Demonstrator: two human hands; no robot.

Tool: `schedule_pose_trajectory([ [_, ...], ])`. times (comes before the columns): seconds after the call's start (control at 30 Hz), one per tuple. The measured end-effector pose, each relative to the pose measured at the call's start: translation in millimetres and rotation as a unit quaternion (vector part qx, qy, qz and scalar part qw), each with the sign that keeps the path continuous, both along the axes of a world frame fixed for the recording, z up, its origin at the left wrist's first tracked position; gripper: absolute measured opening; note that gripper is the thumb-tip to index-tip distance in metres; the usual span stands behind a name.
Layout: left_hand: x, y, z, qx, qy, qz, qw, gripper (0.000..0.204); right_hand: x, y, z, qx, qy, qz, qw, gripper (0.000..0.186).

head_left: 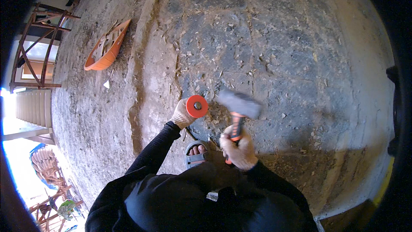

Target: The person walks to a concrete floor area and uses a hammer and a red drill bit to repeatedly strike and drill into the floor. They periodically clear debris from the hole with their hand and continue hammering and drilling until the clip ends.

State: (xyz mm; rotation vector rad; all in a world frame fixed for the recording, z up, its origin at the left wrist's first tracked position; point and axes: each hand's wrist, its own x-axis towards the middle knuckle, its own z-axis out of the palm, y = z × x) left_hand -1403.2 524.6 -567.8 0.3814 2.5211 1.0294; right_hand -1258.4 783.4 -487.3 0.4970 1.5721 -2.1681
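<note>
My left hand, in a pale knit glove, is closed round a chisel. From above I see its round metal head in the middle of a red-orange disc guard; the shaft and tip are hidden below. My right hand, gloved too, grips a club hammer by its black and orange handle. The grey hammer head is smeared by motion and hangs to the right of the chisel's guard, apart from it. Beneath both hands lies a rough, chipped concrete floor.
An orange basin filled with broken pieces lies at the upper left, past a raised ridge in the floor. Wooden scaffolding stands at the far left. Loose chips litter the floor. My sandalled foot is just below the chisel.
</note>
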Motion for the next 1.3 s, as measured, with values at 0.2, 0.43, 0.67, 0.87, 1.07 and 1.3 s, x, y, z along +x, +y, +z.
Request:
schedule_pose_trajectory([
  [0.2, 5, 6, -5, 0.028, -0.012, -0.003, 1.000, 0.035, 1, 2, -18, 0.166, -0.044, 0.102, 0.980, 0.029],
  [0.43, 6, 3, -4, -0.017, 0.015, 0.013, 1.000, 0.039, -6, -15, -12, 0.001, 0.007, -0.069, 0.998, 0.012],
  [0.67, 8, 10, 1, -0.023, 0.000, 0.017, 1.000, 0.040, -6, -6, -24, 0.110, 0.018, 0.046, 0.993, 0.013],
  [0.87, 9, 6, 1, -0.013, -0.004, 0.013, 1.000, 0.037, -1, -18, -26, -0.069, 0.084, -0.158, 0.981, 0.016],
  [1.07, 5, 10, 0, -0.006, 0.039, 0.000, 0.999, 0.037, 0, -11, -33, 0.121, 0.034, 0.067, 0.990, 0.015],
  [1.3, 9, 8, 2, 0.018, 0.004, 0.017, 1.000, 0.036, 2, -14, -25, 0.018, 0.033, -0.072, 0.997, 0.015],
])
